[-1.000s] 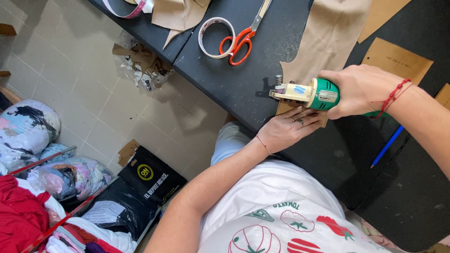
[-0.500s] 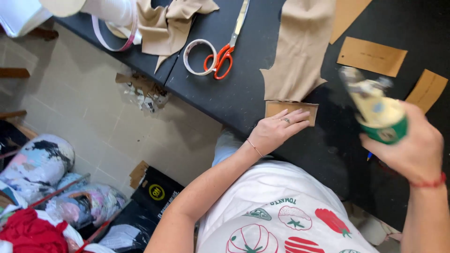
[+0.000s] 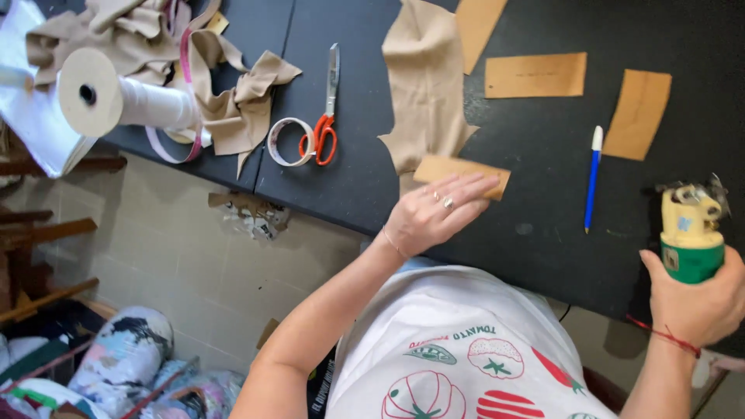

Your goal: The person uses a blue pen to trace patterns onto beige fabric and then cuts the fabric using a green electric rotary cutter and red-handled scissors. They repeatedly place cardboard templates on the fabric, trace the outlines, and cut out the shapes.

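The cardboard pattern piece [image 3: 459, 170] lies at the near edge of the black table [image 3: 357, 178], on top of the lower end of a strip of beige fabric [image 3: 425, 85], and my left hand [image 3: 434, 213] rests flat on it, fingers spread and pressing down rather than gripping. My right hand [image 3: 698, 299] is well apart from it, off at the right end of the table, closed around the green body of a small electric fabric cutter [image 3: 689, 229], whose yellow head and blade point away from me. Between my two hands a blue pen with a white cap [image 3: 593, 180] lies on the table, roughly upright in my view. Beyond it sit two more cardboard pieces, one long and level [image 3: 535, 74], the other tilted [image 3: 638, 114], near the far right. To the left of the fabric strip lie orange-handled scissors [image 3: 323, 116], their handles touching a roll of clear tape [image 3: 287, 142]. Farther left is a heap of beige fabric scraps [image 3: 171, 54] with a pink measuring tape [image 3: 186, 93] running through it, beside a large white spool of thread [image 3: 128, 99] lying on its side.
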